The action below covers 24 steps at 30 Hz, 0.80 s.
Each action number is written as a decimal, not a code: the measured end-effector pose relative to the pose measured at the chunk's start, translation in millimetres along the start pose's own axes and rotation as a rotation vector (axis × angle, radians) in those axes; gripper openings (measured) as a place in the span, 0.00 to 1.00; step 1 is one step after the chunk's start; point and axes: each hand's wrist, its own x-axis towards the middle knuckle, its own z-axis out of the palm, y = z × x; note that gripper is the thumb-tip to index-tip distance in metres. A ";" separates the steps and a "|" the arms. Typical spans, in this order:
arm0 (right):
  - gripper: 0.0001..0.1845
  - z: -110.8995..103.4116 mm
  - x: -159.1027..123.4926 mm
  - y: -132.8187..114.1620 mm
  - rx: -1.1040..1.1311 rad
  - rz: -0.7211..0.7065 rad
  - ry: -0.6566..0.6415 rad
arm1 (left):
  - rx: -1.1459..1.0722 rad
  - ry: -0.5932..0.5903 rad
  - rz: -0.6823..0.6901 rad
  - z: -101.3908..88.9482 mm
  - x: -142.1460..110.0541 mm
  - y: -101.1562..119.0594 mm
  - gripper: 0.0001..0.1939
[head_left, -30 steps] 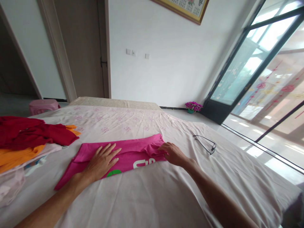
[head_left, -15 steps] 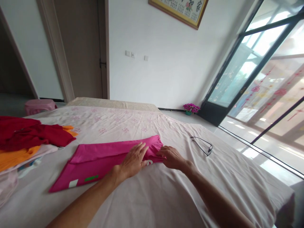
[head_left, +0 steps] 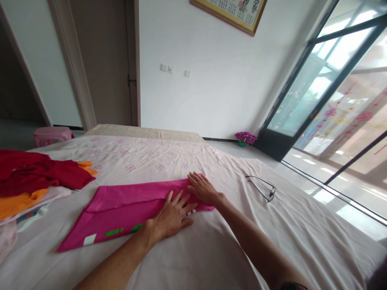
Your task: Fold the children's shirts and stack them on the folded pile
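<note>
Pink shirt [head_left: 121,205] under both hands.

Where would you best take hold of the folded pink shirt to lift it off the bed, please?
Probably at the pink shirt's left end, coming from the left: that corner lies free on the bed sheet, while the left hand and right hand rest flat on the right end. Slide fingers beneath both layers.

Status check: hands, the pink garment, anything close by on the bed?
Left hand and right hand flat on pink garment, right end. Garment folded lengthwise on bedsheet. Glasses lie apart on the right; clothes pile on the left.
</note>
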 end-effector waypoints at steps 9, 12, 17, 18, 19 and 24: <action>0.32 8.3 14.2 3.4 -0.038 0.166 -0.094 | -0.263 0.082 -0.037 -21.6 -6.0 -1.4 0.22; 0.32 0.3 14.4 -9.4 -0.037 0.203 -0.024 | -0.289 0.272 -0.115 -34.2 -14.6 -14.4 0.17; 0.33 4.0 7.9 -35.2 0.024 -0.002 -0.027 | -0.141 0.384 -0.290 -56.5 -51.6 -63.3 0.19; 0.32 7.3 6.4 -38.1 0.034 -0.035 -0.045 | -0.080 0.365 -0.345 -58.9 -61.7 -75.1 0.21; 0.31 10.8 5.1 -39.8 0.043 -0.060 -0.058 | -0.008 0.335 -0.405 -60.2 -72.3 -86.6 0.23; 0.30 22.1 -0.1 -37.0 0.069 -0.102 -0.037 | 0.290 0.188 -0.659 -52.3 -123.3 -125.7 0.30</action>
